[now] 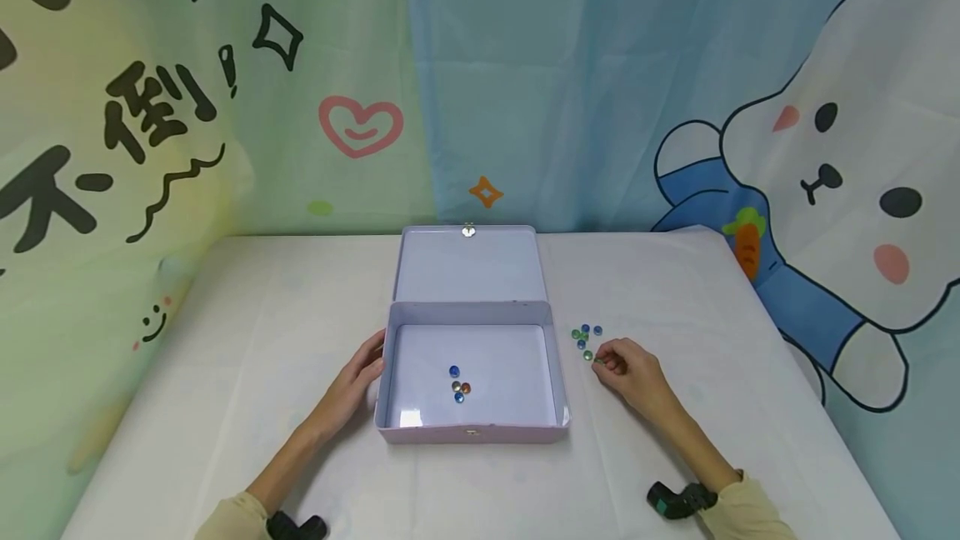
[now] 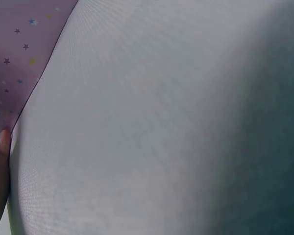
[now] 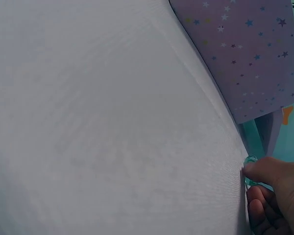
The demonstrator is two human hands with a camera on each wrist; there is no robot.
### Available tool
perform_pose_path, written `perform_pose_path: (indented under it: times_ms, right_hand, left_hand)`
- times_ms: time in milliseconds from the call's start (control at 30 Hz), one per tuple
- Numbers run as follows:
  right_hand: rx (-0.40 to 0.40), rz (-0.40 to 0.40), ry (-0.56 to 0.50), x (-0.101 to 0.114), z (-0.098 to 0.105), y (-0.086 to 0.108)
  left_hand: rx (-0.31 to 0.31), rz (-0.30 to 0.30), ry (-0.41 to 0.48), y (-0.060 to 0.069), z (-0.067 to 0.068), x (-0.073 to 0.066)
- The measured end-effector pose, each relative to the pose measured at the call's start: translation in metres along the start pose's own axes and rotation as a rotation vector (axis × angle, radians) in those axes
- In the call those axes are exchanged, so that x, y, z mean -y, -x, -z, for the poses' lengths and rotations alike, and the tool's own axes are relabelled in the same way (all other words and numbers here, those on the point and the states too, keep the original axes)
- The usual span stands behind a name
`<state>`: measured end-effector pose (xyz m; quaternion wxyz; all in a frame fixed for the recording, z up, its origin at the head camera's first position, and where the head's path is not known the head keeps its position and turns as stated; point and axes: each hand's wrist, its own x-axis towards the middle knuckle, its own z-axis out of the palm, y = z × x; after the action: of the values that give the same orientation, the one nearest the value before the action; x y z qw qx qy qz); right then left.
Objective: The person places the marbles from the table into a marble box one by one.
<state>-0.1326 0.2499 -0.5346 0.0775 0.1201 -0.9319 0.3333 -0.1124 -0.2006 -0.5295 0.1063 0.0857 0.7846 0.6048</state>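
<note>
- The two hands are well apart, one on either side of the box (image 1: 427, 435), whose lid (image 1: 468, 269) is tipped back behind it.
- The right hand (image 1: 633, 372) has its fingers curled, and thumb and forefinger appear to pinch a green marble (image 3: 251, 159) just right of the box; whether it is off the table (image 1: 630, 282) I cannot tell.
- Glass this small and round calls for a pinch across its widest part, with the pads opposite each other; a grip too high would likely squirt it away.
- Light, even pressure should do; a hard squeeze probably makes it slip.
- A second green marble (image 1: 588, 355) lies right beside the fingertips, with a mixed blue and green cluster (image 1: 582, 335) just beyond, so a straight lift is safer than a sideways drag that could scatter them.
- The other fingers are best tucked into the palm, as the right wrist view shows, clear of the neighbouring glass.
- The left hand (image 1: 352, 386) rests its fingers against the box's left wall without visibly gripping it; gentle contact is enough to steady it, while a push could set the marbles inside (image 1: 459, 397) rolling.
</note>
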Motion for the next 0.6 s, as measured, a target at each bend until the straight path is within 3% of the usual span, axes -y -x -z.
perform_pose_path:
  times_ms: [300,433,600]
  right_hand:
    - [-0.029,-0.092,-0.054,0.003,0.011,-0.002]
    - [-0.059,-0.092,-0.121,0.009,0.020,-0.009]
    - [-0.040,-0.078,-0.244,0.021,0.033,-0.023]
  left_hand:
    - [0.006,0.001,0.000,0.001,0.000,0.000]
    - [0.009,0.007,0.000,0.002,0.000,0.001]
    - [0.005,0.008,0.003,0.001,0.000,0.002]
